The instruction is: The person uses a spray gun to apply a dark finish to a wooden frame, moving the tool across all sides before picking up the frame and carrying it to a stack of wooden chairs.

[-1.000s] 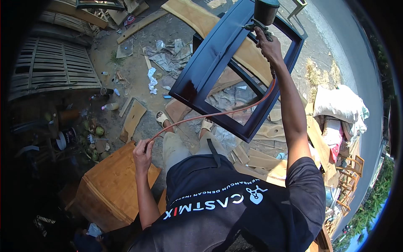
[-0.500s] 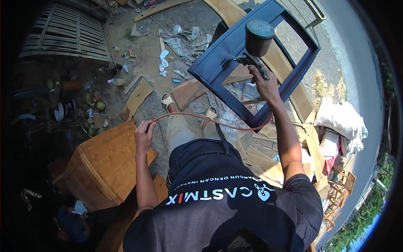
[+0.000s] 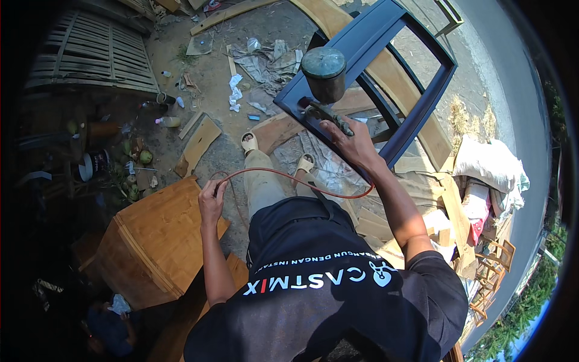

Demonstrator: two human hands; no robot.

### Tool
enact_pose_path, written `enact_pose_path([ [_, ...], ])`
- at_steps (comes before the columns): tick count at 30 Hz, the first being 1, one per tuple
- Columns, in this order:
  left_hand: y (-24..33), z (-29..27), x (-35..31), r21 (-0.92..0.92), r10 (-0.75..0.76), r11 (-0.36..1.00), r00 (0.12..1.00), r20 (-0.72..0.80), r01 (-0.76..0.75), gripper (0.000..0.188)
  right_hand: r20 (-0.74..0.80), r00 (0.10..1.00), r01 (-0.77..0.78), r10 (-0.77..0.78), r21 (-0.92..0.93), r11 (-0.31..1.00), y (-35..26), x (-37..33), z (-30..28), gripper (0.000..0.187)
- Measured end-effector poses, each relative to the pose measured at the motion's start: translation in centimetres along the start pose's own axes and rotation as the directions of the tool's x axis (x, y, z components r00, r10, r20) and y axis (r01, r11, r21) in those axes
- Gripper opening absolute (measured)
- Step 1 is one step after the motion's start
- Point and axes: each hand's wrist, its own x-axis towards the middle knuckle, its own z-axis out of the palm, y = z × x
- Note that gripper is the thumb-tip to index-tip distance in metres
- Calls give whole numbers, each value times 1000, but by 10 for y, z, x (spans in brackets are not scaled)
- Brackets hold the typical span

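From where I stand, the person's two hands are well apart, the right hand [image 3: 353, 145] wrapped round a spray gun [image 3: 329, 114] whose lidded metal cup [image 3: 325, 75] hides its contents, the left hand [image 3: 211, 202] closed on a thin red hose [image 3: 271, 171]. Just beyond the gun, its nozzle end near one corner, stands a dark frame [image 3: 365, 39], above offcuts and crumpled sheeting [image 3: 265, 63]. White and red lettering crosses the black shirt [image 3: 313, 326]; leftward are a pink-capped bottle [image 3: 170, 122] and a white tub [image 3: 87, 167] with a dark, lettered label, its contents lost in shadow.
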Motion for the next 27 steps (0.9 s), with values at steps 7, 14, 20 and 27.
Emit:
enact_pose_path([
  [7, -8, -9, 33, -28, 7, 1000, 1000, 21, -6, 13, -210, 972, -100, 103, 24, 995, -15, 46, -27, 43],
  [14, -2, -22, 113, -61, 88, 995, 991, 103, -82, 13, -412, 890, -188, 195, 57, 980, -13, 118, -76, 61],
  [20, 13, -32, 197, -90, 185, 981, 964, 191, -170, 12, -546, 786, -299, 289, 73, 951, 11, 182, -122, 68],
  [27, 36, -35, 248, -120, 252, 966, 930, 268, -227, 11, -614, 733, -326, 293, 61, 943, 45, 259, -180, 81],
])
